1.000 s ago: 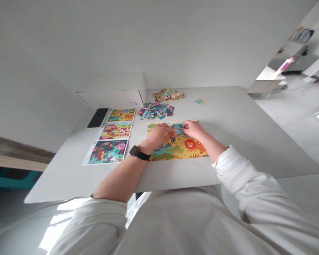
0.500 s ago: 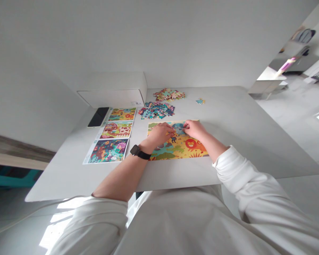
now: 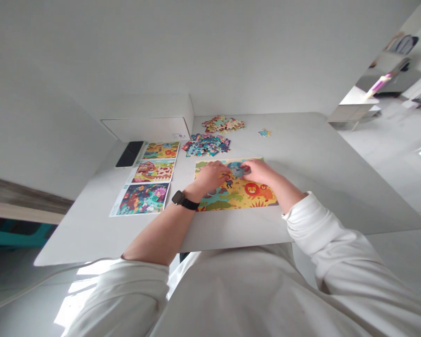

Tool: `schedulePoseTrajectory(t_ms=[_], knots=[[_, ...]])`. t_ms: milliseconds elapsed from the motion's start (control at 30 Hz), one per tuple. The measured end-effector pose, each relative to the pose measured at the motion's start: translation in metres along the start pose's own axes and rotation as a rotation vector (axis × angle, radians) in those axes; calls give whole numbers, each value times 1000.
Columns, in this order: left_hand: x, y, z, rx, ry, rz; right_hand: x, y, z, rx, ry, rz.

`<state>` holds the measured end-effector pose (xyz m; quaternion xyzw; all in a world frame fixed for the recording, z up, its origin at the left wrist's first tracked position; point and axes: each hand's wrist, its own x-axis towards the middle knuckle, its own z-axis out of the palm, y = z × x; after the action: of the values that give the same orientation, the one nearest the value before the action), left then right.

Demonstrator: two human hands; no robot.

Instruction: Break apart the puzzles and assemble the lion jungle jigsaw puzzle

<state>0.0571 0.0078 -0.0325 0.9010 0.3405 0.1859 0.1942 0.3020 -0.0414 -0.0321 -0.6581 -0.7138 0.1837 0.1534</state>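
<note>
An assembled jigsaw puzzle with a yellow ground, a lion and green plants lies flat on the white table. My left hand, with a black watch on its wrist, rests on the puzzle's upper left part with its fingers curled down onto the pieces. My right hand rests on the upper middle, fingers bent and pressing near a blue patch of the picture. The fingertips of both hands come close together there.
Beyond the puzzle lie a bluish pile of loose pieces, a pinkish pile and a small stray group. Three picture sheets lie at the left, a black phone and a white box behind them.
Both hands have stayed on the puzzle's upper part with only slight finger shifts. The view has moved a little.
</note>
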Motion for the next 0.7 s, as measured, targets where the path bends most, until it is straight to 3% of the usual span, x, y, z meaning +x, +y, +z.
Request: schedulePoseTrajectory(t_ms=[300,700], knots=[[-1,0,0,71,-38,15,2,4,1,-11,0,-17],[2,1,8,74,-3,3,0,1,-1,-32,11,-42]])
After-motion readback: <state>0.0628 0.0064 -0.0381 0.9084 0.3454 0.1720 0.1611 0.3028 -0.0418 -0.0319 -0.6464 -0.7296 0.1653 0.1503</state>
